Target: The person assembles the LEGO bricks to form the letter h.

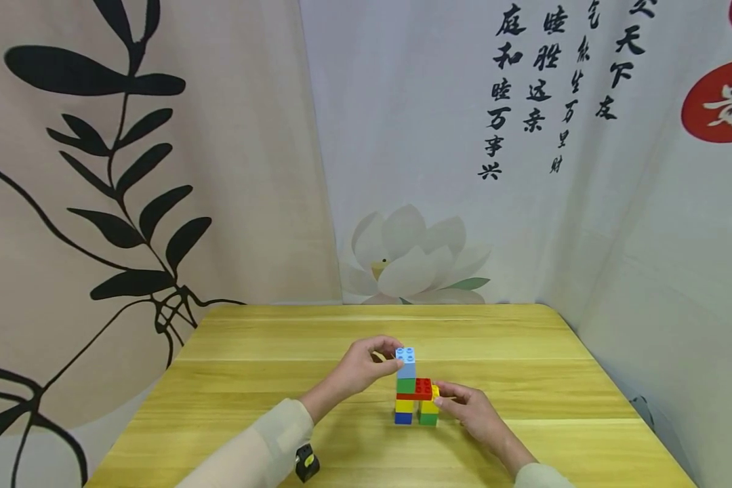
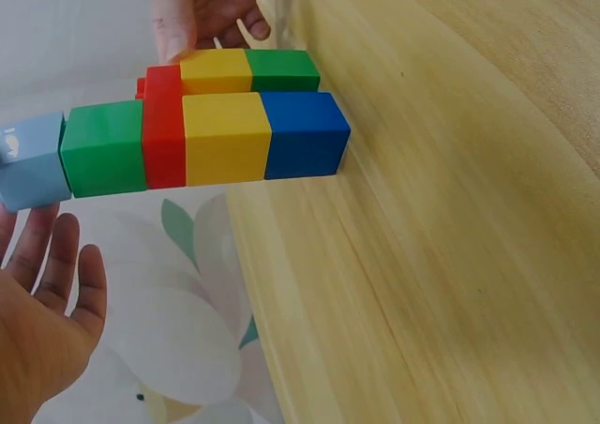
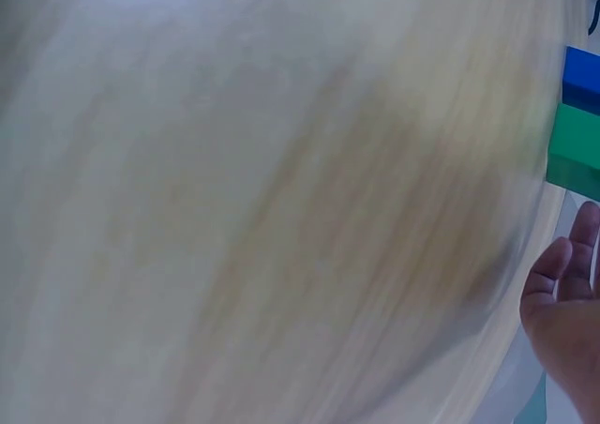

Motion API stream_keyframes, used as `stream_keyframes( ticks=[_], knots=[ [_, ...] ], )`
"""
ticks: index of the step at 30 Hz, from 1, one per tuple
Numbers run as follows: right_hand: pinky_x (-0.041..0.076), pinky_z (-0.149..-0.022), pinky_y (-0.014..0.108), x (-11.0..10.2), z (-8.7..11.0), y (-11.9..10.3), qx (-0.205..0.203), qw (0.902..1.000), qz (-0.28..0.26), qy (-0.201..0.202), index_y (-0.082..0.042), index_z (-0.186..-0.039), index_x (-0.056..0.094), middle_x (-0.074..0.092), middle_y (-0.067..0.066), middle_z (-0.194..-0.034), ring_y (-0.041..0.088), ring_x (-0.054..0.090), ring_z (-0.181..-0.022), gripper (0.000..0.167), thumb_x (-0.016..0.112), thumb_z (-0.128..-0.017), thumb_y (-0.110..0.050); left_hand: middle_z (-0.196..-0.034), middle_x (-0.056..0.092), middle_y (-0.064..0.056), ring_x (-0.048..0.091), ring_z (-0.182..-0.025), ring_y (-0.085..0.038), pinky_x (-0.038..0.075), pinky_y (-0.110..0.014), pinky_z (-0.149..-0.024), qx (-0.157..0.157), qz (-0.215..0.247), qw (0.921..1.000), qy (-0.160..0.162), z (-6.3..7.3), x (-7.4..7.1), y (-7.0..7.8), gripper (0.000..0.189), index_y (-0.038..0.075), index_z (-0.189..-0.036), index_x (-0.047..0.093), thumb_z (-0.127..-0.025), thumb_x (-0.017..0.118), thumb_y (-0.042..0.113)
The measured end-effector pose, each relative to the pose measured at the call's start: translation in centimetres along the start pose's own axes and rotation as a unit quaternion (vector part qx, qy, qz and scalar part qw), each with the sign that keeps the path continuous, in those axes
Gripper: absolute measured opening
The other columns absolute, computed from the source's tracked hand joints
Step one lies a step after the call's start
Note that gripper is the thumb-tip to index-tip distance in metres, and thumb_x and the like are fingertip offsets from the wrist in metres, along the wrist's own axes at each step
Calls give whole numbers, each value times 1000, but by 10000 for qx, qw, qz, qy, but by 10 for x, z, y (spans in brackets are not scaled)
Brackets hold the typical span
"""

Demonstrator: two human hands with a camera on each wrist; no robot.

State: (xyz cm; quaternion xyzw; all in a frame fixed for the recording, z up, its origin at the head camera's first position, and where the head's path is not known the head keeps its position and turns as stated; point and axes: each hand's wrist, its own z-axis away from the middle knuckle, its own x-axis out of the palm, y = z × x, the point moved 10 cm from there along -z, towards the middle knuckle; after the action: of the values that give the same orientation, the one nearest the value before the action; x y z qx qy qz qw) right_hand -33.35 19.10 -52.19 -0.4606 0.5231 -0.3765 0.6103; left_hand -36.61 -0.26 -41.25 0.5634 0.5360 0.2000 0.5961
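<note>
A small structure of toy building blocks stands upright on the table. My left hand (image 1: 361,366) pinches the light blue block (image 1: 406,370) at its top, thumb in front. That block meets the green block (image 2: 105,149) beneath it slightly out of line. Lower down, a red block (image 1: 423,388) bridges two legs. The left leg is a yellow block (image 2: 227,137) over a blue block (image 2: 305,134); the right leg is a yellow block (image 1: 428,407) over a green block (image 1: 428,420). My right hand (image 1: 472,411) pinches the right leg's yellow block beside the red one.
The wooden table (image 1: 268,332) spreads around the structure. A patterned curtain (image 1: 256,169) hangs behind its far edge. By the left sleeve (image 1: 268,434) is a small black device (image 1: 307,463).
</note>
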Motion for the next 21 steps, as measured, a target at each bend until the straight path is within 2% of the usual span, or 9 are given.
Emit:
stream_keyframes(
  ticks=[11,21],
  knots=[
    [50,-92,46,-2,2,1,146,9999,21,91,-4,-136,59,63,16,-129,29,59,-115,54,69,-94,-36,-91,65,2,59,-86,-19,51,-30,-76,-25,66,10000,-51,-3,7,2,19,14,-107,70,-91,74,21],
    [50,-93,46,-1,1,0,88,9999,-57,26,-3,-136,59,62,16,-130,30,58,-116,53,68,-95,-34,-96,67,2,59,-92,-21,51,-30,-78,-49,332,9994,37,1,8,-7,18,17,-111,69,-94,71,22]
  ],
)
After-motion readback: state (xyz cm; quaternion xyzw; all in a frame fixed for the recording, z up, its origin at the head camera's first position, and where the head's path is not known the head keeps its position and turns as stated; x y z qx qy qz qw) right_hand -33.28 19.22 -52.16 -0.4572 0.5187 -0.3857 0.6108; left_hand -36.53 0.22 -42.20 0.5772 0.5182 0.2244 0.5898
